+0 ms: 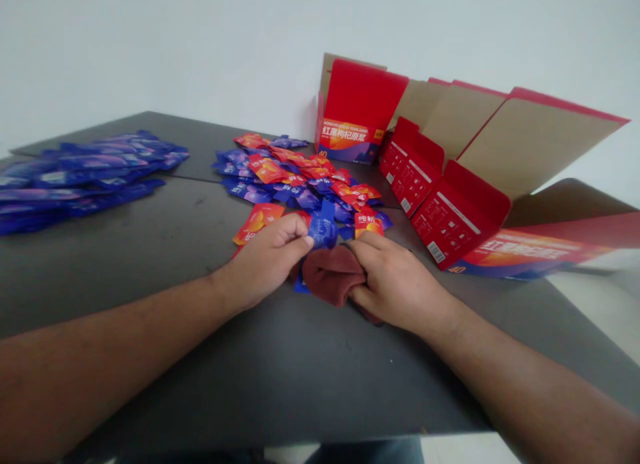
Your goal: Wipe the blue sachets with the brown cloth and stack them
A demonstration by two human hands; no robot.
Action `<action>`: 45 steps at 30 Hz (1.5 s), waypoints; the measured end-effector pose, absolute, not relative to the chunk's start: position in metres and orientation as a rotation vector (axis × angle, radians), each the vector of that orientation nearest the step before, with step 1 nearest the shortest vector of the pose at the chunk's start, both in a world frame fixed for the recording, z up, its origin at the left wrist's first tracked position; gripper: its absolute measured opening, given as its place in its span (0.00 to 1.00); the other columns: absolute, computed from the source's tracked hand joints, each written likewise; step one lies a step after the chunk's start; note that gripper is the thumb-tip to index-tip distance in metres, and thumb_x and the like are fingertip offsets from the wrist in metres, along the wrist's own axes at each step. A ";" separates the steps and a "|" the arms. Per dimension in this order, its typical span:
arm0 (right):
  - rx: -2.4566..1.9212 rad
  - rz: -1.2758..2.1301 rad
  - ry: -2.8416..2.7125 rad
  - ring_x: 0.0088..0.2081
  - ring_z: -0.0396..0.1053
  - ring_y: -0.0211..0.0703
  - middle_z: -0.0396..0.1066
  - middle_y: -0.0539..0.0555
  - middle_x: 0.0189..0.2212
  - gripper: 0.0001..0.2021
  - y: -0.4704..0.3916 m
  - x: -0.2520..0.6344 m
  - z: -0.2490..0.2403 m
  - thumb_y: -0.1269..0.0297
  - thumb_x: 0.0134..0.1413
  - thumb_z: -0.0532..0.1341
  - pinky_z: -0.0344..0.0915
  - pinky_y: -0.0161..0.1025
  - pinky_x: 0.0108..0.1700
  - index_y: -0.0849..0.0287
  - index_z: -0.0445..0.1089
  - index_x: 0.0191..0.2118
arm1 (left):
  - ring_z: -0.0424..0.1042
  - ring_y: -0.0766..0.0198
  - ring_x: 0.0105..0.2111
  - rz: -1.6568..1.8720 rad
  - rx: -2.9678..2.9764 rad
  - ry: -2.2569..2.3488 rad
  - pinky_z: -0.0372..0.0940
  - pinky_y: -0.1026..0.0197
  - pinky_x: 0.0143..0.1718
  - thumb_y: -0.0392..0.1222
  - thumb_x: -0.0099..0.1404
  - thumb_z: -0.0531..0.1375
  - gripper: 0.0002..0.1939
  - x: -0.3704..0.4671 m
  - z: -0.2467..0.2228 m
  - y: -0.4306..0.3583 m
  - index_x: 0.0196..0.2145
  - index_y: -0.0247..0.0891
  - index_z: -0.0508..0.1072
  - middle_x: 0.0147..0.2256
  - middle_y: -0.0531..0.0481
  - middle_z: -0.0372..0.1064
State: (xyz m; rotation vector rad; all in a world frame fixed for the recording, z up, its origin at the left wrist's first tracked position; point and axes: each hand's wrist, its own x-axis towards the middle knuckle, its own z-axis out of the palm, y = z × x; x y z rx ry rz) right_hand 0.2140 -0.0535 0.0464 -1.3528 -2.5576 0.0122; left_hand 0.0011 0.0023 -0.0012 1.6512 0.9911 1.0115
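Your left grip point(267, 256) pinches a small, flat blue sachet point(324, 229); your right grip point(393, 277) clutches reddish-brown fabric cloth point(331, 272) (bunched up).

Held packet point(325, 233): partly hidden by brown cloth point(331, 272)
Right hand point(395, 277): some fingertips out of sight
Blue pile point(80, 177): cut off at left edge
Red flaps point(453, 217): small print unreadable
Nearest carton point(530, 256): lettering blurred
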 end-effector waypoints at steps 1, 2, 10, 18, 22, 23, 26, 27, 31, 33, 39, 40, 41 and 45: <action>-1.326 0.038 -2.588 0.40 0.67 0.46 0.68 0.54 0.38 0.07 -0.054 0.214 0.046 0.68 0.55 0.62 0.63 0.40 0.41 0.58 0.67 0.40 | 0.59 0.69 0.23 1.018 1.652 0.989 0.56 0.64 0.24 0.44 0.69 0.57 0.09 0.001 -0.001 0.002 0.31 0.40 0.64 0.24 0.57 0.59; -1.284 0.065 -2.628 0.41 0.68 0.46 0.69 0.53 0.39 0.07 -0.054 0.213 0.046 0.68 0.55 0.62 0.63 0.40 0.42 0.58 0.68 0.40 | 0.60 0.69 0.24 1.027 1.658 0.984 0.57 0.65 0.25 0.43 0.69 0.58 0.09 0.001 -0.001 0.002 0.31 0.40 0.65 0.25 0.57 0.60; -1.326 0.029 -2.541 0.40 0.67 0.46 0.68 0.54 0.38 0.07 -0.051 0.215 0.046 0.70 0.54 0.62 0.63 0.41 0.41 0.59 0.68 0.40 | 0.58 0.68 0.23 1.031 1.605 0.961 0.55 0.65 0.23 0.43 0.69 0.58 0.09 0.001 -0.002 0.001 0.31 0.40 0.64 0.23 0.57 0.58; -1.298 0.069 -2.557 0.40 0.67 0.47 0.69 0.54 0.38 0.07 -0.053 0.214 0.045 0.70 0.54 0.61 0.64 0.41 0.42 0.58 0.68 0.40 | 0.60 0.67 0.24 1.052 1.607 0.955 0.57 0.64 0.25 0.44 0.67 0.59 0.09 0.002 0.000 0.001 0.31 0.40 0.65 0.25 0.56 0.60; -1.254 0.121 -2.613 0.42 0.67 0.47 0.69 0.54 0.38 0.07 -0.053 0.212 0.044 0.70 0.55 0.62 0.64 0.41 0.43 0.58 0.68 0.41 | 0.61 0.66 0.25 1.047 1.613 0.960 0.59 0.63 0.26 0.44 0.67 0.58 0.09 0.002 0.000 0.001 0.31 0.40 0.65 0.26 0.55 0.61; -1.226 0.138 -2.644 0.43 0.67 0.47 0.69 0.54 0.39 0.08 -0.053 0.212 0.044 0.70 0.55 0.62 0.64 0.41 0.43 0.58 0.68 0.42 | 0.62 0.66 0.26 1.046 1.624 0.960 0.60 0.63 0.28 0.44 0.67 0.58 0.09 0.002 0.001 0.001 0.31 0.40 0.65 0.26 0.55 0.62; -1.252 0.099 -2.613 0.42 0.67 0.47 0.69 0.54 0.39 0.08 -0.053 0.212 0.045 0.70 0.55 0.62 0.63 0.41 0.43 0.58 0.68 0.42 | 0.62 0.66 0.27 1.055 1.653 0.972 0.60 0.63 0.29 0.43 0.68 0.58 0.09 0.001 0.001 0.001 0.30 0.40 0.65 0.27 0.55 0.62; -1.284 0.073 -2.579 0.41 0.67 0.47 0.68 0.54 0.38 0.08 -0.052 0.212 0.045 0.70 0.54 0.62 0.63 0.41 0.42 0.58 0.68 0.41 | 0.61 0.66 0.27 1.064 1.661 0.978 0.59 0.63 0.28 0.43 0.68 0.58 0.09 0.001 0.001 0.002 0.30 0.40 0.65 0.27 0.55 0.62; -1.262 0.099 -2.605 0.42 0.67 0.47 0.69 0.54 0.39 0.08 -0.053 0.212 0.045 0.69 0.55 0.62 0.63 0.40 0.42 0.59 0.68 0.41 | 0.59 0.67 0.25 1.064 1.688 0.987 0.57 0.63 0.27 0.44 0.67 0.59 0.10 0.001 0.002 0.002 0.30 0.39 0.65 0.26 0.56 0.60; -1.199 0.139 -2.664 0.44 0.67 0.47 0.69 0.54 0.41 0.09 -0.054 0.213 0.044 0.69 0.56 0.62 0.64 0.40 0.44 0.58 0.69 0.43 | 0.60 0.67 0.26 1.047 1.686 0.982 0.58 0.63 0.27 0.44 0.68 0.59 0.10 0.001 0.003 0.001 0.30 0.39 0.66 0.26 0.55 0.61; -1.339 0.001 -2.481 0.39 0.66 0.46 0.68 0.55 0.38 0.06 -0.049 0.219 0.046 0.70 0.54 0.61 0.64 0.41 0.41 0.58 0.66 0.39 | 0.56 0.68 0.22 0.996 1.611 0.960 0.54 0.65 0.23 0.46 0.69 0.57 0.10 0.001 -0.001 0.001 0.32 0.41 0.64 0.23 0.57 0.56; -1.324 0.014 -2.500 0.39 0.66 0.46 0.68 0.55 0.38 0.06 -0.048 0.218 0.046 0.70 0.54 0.61 0.64 0.41 0.41 0.58 0.66 0.39 | 0.57 0.68 0.22 1.002 1.608 0.953 0.55 0.65 0.24 0.46 0.69 0.57 0.10 0.001 -0.002 0.001 0.32 0.41 0.65 0.24 0.57 0.57; -1.288 0.041 -2.546 0.40 0.67 0.47 0.68 0.55 0.39 0.07 -0.049 0.218 0.046 0.70 0.54 0.61 0.64 0.41 0.42 0.58 0.67 0.40 | 0.59 0.67 0.24 1.014 1.612 0.942 0.57 0.64 0.25 0.46 0.69 0.57 0.10 0.001 -0.003 0.002 0.32 0.41 0.65 0.25 0.56 0.58; -1.216 0.100 -2.656 0.45 0.67 0.48 0.70 0.55 0.41 0.10 -0.050 0.216 0.046 0.71 0.55 0.62 0.64 0.42 0.46 0.57 0.68 0.43 | 0.62 0.65 0.29 1.059 1.661 0.921 0.61 0.63 0.30 0.45 0.69 0.58 0.10 0.002 -0.004 0.005 0.31 0.40 0.65 0.29 0.54 0.62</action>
